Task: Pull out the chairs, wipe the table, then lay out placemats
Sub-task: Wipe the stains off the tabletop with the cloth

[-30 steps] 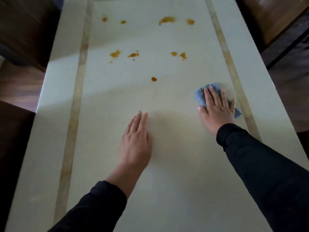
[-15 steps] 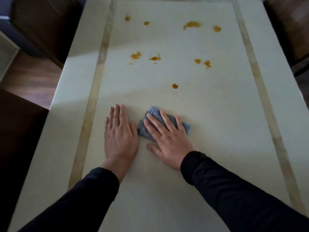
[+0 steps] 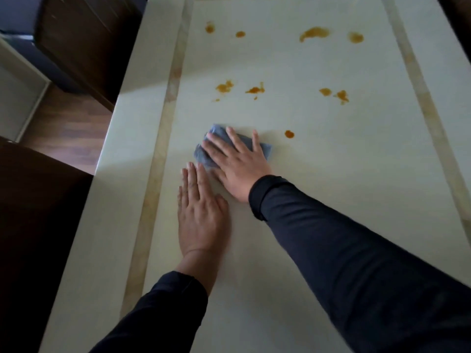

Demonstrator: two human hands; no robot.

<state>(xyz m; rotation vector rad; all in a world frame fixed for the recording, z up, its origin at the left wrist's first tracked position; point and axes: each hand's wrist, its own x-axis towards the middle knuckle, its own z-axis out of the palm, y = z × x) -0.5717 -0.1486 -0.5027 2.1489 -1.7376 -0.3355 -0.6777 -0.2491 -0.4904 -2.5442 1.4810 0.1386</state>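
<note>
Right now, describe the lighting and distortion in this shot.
Head view: dim, with a brighter band of light crossing the table at its left edge; wide-angle lens splays the table's inlay strips; orange stains stay sharp; blue cloth slightly soft.

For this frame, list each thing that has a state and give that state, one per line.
table: near part looks clean, far part spotted with orange stains
blue cloth: bunched, flat on the table, pressed under the right hand
right hand: fingers straight, pressing the cloth
left hand: flat on the bare table, holding nothing
nearest stain: unwiped, just right of the cloth
</note>
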